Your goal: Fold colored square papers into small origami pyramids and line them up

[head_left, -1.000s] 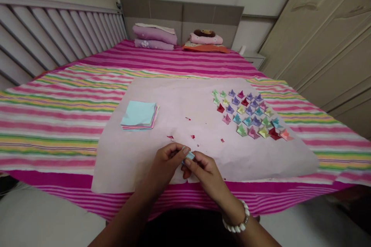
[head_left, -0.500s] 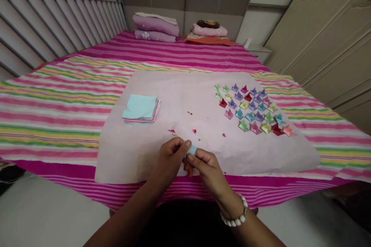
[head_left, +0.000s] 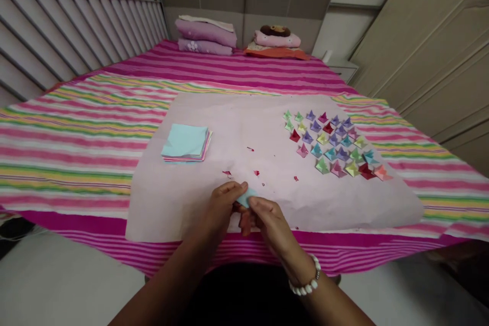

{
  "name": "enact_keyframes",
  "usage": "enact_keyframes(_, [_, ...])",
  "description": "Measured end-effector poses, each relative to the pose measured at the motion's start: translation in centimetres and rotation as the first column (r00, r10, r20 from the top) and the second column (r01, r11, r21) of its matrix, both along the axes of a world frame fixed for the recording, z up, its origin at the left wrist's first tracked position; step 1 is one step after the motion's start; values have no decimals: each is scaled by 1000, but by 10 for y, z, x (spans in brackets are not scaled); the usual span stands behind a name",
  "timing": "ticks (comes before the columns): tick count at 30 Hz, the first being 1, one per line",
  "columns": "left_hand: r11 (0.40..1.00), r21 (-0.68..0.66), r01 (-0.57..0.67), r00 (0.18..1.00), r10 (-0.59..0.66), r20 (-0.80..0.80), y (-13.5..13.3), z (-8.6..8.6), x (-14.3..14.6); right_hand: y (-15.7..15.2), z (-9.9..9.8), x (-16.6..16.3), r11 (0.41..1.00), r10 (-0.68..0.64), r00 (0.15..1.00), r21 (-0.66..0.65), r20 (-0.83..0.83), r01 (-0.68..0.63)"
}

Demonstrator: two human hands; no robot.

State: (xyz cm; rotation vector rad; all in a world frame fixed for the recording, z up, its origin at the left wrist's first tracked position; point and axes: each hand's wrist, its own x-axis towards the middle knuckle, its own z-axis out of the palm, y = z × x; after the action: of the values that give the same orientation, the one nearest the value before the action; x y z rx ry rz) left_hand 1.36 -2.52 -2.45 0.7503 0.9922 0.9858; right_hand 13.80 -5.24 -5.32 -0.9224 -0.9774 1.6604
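Between my hands is a small light blue piece of folded paper (head_left: 246,197), held above the front part of a pale sheet (head_left: 237,122). My left hand (head_left: 223,206) pinches its left side, thumb on top. My right hand (head_left: 272,221), with a white bead bracelet (head_left: 305,285) on the wrist, grips its right side, thumb on top. Fingers beneath the paper are partly hidden. A stack of square paper (head_left: 186,141), light blue on top, lies at the left of the sheet. Rows of small folded paper boats (head_left: 336,142) in several colours stand at the right.
Tiny red scraps (head_left: 256,173) lie on the sheet just beyond my hands. Beneath the sheet is a striped cloth (head_left: 76,142) over the bed. Folded bedding (head_left: 206,35) rests by the headboard (head_left: 221,0). A slatted rail (head_left: 84,25) runs along the left.
The light blue paper has tilted and shows more of its face. My fingers have shifted on it, with the left hand slightly further left. The stack and boats stay as they were.
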Motion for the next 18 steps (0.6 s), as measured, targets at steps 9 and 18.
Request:
enact_keyframes(9, [993, -119, -16, 1000, 16, 0, 2, 4, -1, 7, 7, 17, 962, -205, 973, 202, 103, 181])
enact_keyframes(18, [995, 54, 84, 989, -77, -125, 1, -7, -7, 16, 12, 17, 953, -282, 955, -146, -95, 266])
